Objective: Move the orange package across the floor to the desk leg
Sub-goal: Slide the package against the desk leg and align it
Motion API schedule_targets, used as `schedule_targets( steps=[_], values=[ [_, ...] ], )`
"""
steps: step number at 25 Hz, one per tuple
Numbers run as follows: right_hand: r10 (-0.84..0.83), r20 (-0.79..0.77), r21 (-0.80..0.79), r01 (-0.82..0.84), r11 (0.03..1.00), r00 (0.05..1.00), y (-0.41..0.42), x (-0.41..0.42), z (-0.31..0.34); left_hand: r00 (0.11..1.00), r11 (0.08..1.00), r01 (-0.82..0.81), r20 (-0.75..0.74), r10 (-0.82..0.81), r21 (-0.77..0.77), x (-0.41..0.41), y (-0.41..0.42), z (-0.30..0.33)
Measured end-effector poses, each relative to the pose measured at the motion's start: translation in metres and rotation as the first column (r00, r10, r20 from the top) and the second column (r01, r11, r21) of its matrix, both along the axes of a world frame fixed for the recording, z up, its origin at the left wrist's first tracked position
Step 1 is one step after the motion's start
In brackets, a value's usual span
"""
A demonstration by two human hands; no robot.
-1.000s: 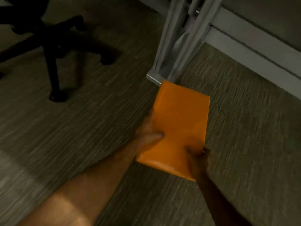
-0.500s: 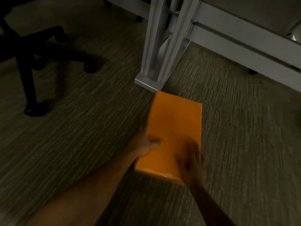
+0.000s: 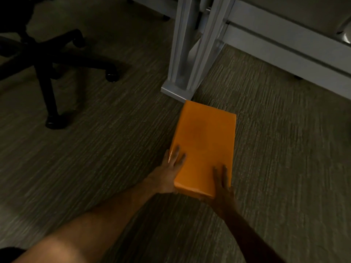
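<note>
The orange package [image 3: 205, 147] now lies flat on the carpet floor [image 3: 114, 149] with its far corner touching, or all but touching, the foot of the desk leg [image 3: 182, 73]. Half a second ago the left hand [image 3: 169, 171] gripped its near corner; now both it and the right hand [image 3: 222, 185] rest open-fingered on the near end. The move looks essentially done.

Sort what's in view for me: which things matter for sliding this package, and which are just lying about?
In the job:
orange package, flat on the carpet
desk leg, its foot at the package's far corner
left hand on the near left edge
right hand on the near right corner

Just lying about:
black office chair base
grey rail behind the leg
</note>
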State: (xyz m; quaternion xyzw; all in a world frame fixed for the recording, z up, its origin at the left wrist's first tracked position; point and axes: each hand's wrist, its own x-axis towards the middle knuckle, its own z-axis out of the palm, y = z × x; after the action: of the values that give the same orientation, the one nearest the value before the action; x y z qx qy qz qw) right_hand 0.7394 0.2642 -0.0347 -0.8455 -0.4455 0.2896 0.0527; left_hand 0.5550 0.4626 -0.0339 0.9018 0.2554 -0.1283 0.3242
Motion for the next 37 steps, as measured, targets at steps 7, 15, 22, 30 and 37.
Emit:
schedule_targets(
  steps=[7,15,22,30,37],
  values=[
    [-0.025,0.033,0.058,0.024,0.998,0.999,0.023,0.017,-0.006,0.997,0.997,0.077,-0.024,-0.076,0.021,0.029,0.039,0.001],
    [-0.134,0.07,0.139,0.123,0.983,0.989,0.081,0.067,-0.025,0.986,0.991,0.091,0.133,-0.104,0.098,0.096,0.112,-0.029],
    [-0.17,0.171,0.17,0.141,0.975,0.97,0.134,0.123,-0.028,0.974,0.981,0.089,0.19,-0.122,0.17,0.163,0.166,-0.034],
    [-0.148,0.119,0.095,0.137,0.986,0.982,0.165,0.159,-0.026,0.972,0.963,0.098,0.182,-0.147,0.251,0.192,0.192,-0.035],
    [-0.177,0.107,0.163,0.159,0.974,0.978,0.166,0.159,-0.029,0.975,0.968,0.08,0.184,-0.125,0.236,0.192,0.192,-0.036]
  ],
)
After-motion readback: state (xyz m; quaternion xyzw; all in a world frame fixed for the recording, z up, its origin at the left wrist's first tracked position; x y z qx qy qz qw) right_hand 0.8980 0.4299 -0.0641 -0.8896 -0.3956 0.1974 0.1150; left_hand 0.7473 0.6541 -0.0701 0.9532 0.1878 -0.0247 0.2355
